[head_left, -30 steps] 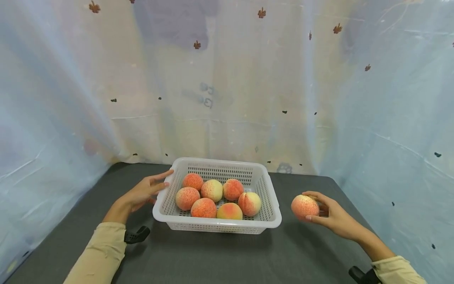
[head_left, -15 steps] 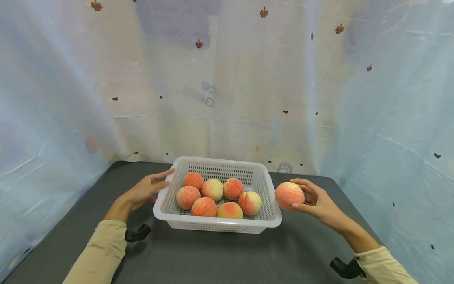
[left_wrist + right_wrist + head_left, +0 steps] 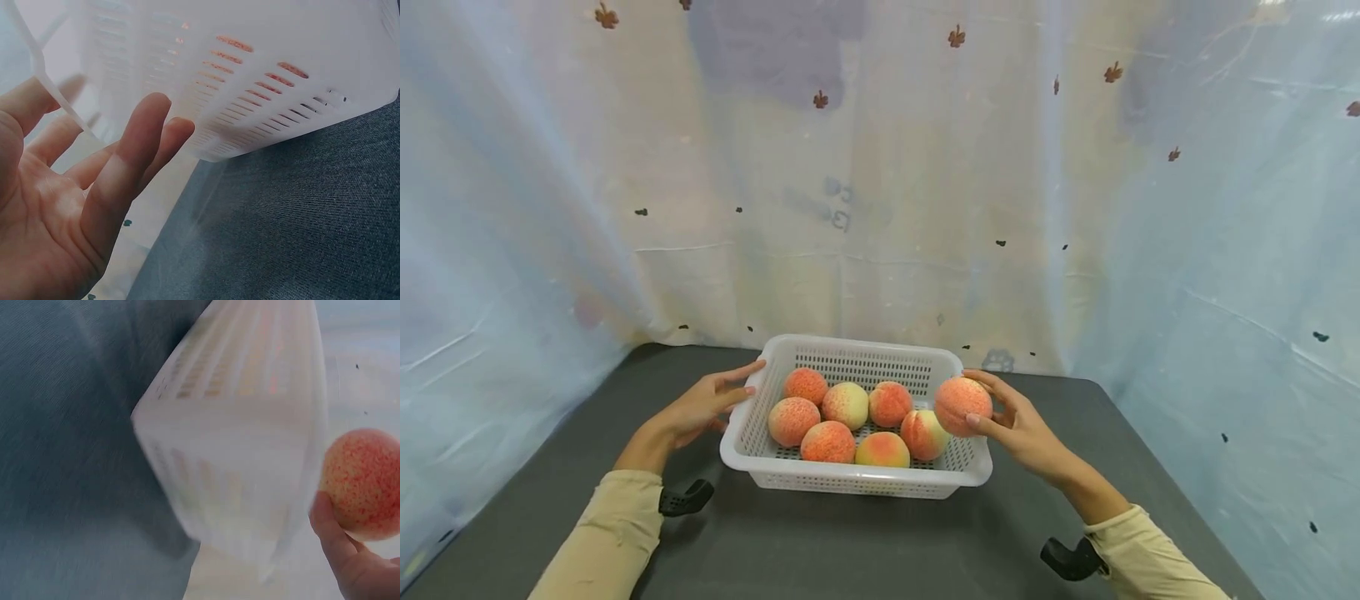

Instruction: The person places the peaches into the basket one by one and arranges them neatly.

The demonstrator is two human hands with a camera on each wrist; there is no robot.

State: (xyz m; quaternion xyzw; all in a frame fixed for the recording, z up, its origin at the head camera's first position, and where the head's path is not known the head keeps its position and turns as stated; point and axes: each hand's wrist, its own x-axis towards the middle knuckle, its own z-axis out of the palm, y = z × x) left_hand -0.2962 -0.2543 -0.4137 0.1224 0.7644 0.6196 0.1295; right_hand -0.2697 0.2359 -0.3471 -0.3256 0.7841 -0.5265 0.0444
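Observation:
My right hand point(image 3: 1018, 425) holds a speckled pink-orange peach point(image 3: 962, 407) between thumb and fingers. It is over the right end of a white slotted plastic basket point(image 3: 857, 482); the right wrist view shows this peach point(image 3: 365, 484) beside the basket's rim, above the table. My left hand point(image 3: 703, 407) rests thumb and forefinger on the basket's left rim. In the left wrist view, the other fingers point(image 3: 140, 147) extend loosely outside the slotted wall. Several peaches lie in the basket, among them a pale yellow peach point(image 3: 846, 406) and an orange-yellow peach point(image 3: 882, 450).
A dark grey cloth-covered table point(image 3: 850, 542) bears the basket. Behind it and at both sides hang pale translucent sheets point(image 3: 887, 208) with small brown leaf shapes and dark spots. Black wrist mounts point(image 3: 687, 498) stick out by the sleeves.
My right hand has carried its peach leftward, from the table's right side to over the basket's right end. My left hand stays at the left rim.

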